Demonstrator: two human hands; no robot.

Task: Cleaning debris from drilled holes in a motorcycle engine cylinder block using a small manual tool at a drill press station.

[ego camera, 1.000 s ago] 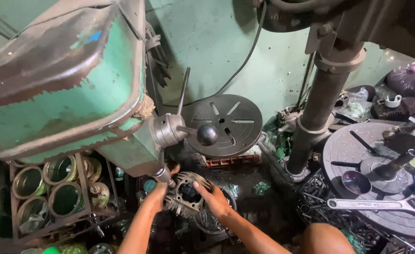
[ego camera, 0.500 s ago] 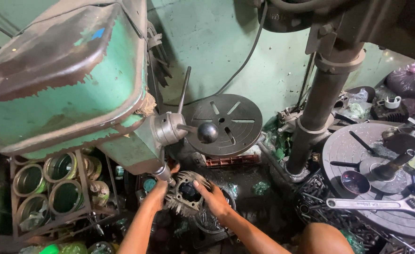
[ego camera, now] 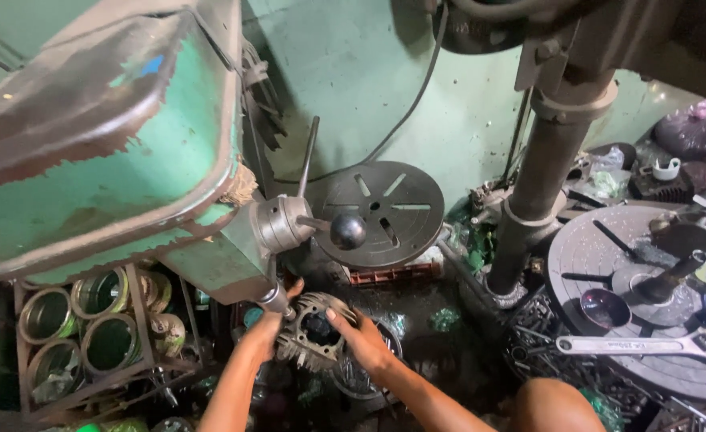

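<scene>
Your left hand (ego camera: 266,330) and right hand (ego camera: 359,334) grip the finned metal cylinder (ego camera: 314,332) under the drill spindle (ego camera: 275,298); fingers closed on its rim. It looks heavy, rigid and sharp-edged; keep to opposite sides.

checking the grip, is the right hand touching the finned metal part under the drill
Touching. The head view shows the right hand with fingers laid over the rim of the finned part, with no gap; the left hand grips its other side.

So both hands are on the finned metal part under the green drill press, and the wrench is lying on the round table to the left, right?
Not quite. In the head view the wrench lies on the round table to the right, not the left. Both the left hand and right hand do grip the finned metal part under the green drill press.
</scene>
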